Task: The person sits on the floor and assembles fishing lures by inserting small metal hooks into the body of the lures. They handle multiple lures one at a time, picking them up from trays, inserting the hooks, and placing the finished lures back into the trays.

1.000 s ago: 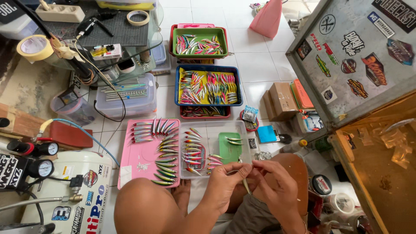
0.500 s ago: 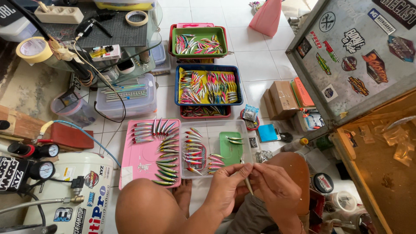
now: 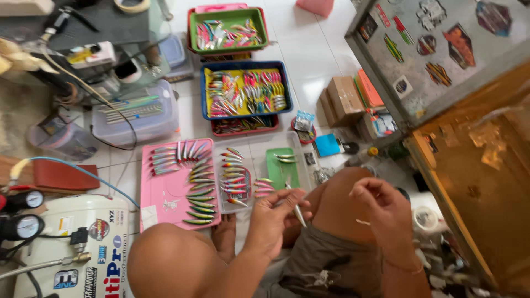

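left hand [image 3: 276, 212] pinches a slim lure [image 3: 297, 207]; right hand [image 3: 381, 207] apart.

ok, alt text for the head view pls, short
Seated on a tiled floor, a person holds a slim silver fishing lure in the left hand, while the right hand is raised apart from it, fingers pinched. Ahead lie a pink tray and a blue tray of colourful lures.
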